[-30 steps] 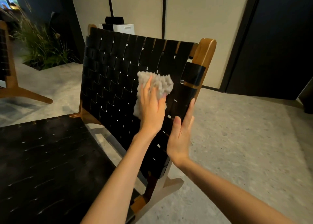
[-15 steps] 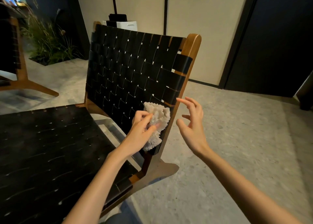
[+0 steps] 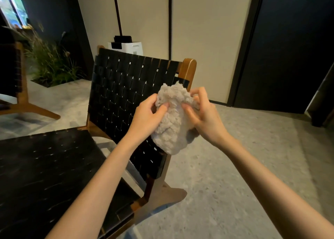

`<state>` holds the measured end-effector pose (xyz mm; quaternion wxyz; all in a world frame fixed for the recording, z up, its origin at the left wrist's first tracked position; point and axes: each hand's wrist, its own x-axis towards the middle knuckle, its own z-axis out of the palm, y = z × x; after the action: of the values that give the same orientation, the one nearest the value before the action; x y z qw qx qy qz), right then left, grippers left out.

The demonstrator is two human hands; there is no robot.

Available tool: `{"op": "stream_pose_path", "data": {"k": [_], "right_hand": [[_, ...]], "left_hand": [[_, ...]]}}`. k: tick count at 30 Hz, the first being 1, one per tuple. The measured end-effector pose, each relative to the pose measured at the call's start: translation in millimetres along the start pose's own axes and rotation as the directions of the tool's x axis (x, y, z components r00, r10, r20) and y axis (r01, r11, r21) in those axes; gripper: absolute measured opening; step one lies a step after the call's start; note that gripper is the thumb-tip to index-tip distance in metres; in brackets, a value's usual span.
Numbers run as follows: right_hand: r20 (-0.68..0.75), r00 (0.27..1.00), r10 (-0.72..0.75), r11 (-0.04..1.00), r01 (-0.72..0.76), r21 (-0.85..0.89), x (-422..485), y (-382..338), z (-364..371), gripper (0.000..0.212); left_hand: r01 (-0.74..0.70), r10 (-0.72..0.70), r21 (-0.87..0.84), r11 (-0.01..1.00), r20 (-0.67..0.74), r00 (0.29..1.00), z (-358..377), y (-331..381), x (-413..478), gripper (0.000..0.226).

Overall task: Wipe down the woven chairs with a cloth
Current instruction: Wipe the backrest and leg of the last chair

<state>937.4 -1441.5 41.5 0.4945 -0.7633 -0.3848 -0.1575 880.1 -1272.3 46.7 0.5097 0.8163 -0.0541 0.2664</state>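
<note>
A fluffy beige cloth (image 3: 171,123) hangs bunched in the air in front of the chair's right edge, off the weave. My left hand (image 3: 147,118) grips its left side and my right hand (image 3: 204,115) pinches its upper right part. Behind them stands the woven chair's black strap backrest (image 3: 122,90) in a brown wooden frame (image 3: 188,70). Its black woven seat (image 3: 45,166) fills the lower left.
A second wooden chair (image 3: 19,94) stands at the far left. Grassy plants (image 3: 52,63) grow in a floor bed behind it. A white box with a black top (image 3: 126,47) sits behind the backrest. Speckled grey floor (image 3: 244,166) spreads to the right, before a dark wall.
My left hand wiped down the backrest, then lifted the cloth off it. My right hand left the chair's edge and took hold of the cloth too.
</note>
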Motion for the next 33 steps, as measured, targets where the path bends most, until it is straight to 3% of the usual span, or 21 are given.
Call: {"op": "stream_pose_path", "data": {"k": [4,7,10,15,19,27,29,31,33], "right_hand": [[-0.292,0.95,-0.11,0.98,0.056,-0.189,61.6,0.5,-5.6,0.034],[-0.39,0.909,-0.146,0.965,0.043,-0.26,90.8,3.3,-4.7,0.028],[-0.356,0.901,-0.249,0.901,0.079,-0.427,94.3,12.5,7.0,0.029],[-0.384,0.884,-0.267,0.909,0.098,-0.405,81.5,30.4,34.5,0.027],[-0.358,0.893,-0.273,0.903,0.111,-0.414,63.7,40.5,55.4,0.024],[-0.134,0.963,-0.233,0.839,0.129,-0.529,-25.1,67.6,111.3,0.03],[-0.111,0.988,-0.104,0.942,0.062,-0.331,-49.0,69.2,125.2,0.016],[-0.112,0.992,0.054,0.992,-0.066,-0.103,-67.5,72.1,142.3,0.034],[-0.035,0.982,0.185,0.982,-0.186,-0.021,-84.3,77.4,156.9,0.049]], "left_hand": [[0.068,-0.064,0.014,0.998,-0.2,0.978,11.0,20.2,61.5,0.008],[0.043,-0.032,0.029,0.999,-0.31,0.95,21.7,25.9,92.9,0.006],[-0.02,0.062,0.121,0.992,-0.352,0.934,35.0,14.8,97.5,0.009],[-0.066,0.109,0.113,0.991,-0.432,0.895,41.1,-17.6,75.0,0.015],[-0.05,0.076,0.077,0.996,-0.386,0.92,34.6,-41.8,47.5,0.015],[0.145,-0.091,0.186,0.972,-0.273,0.958,25.6,-105.8,-42.4,0.006],[0.202,-0.15,0.222,0.954,-0.23,0.961,22.3,-123.2,-66.3,0.007],[0.233,-0.187,0.273,0.933,-0.186,0.965,18.2,-138.1,-88.5,0.005],[0.243,-0.201,0.347,0.906,-0.152,0.968,14.2,-149.3,-108.3,0.004]]}}
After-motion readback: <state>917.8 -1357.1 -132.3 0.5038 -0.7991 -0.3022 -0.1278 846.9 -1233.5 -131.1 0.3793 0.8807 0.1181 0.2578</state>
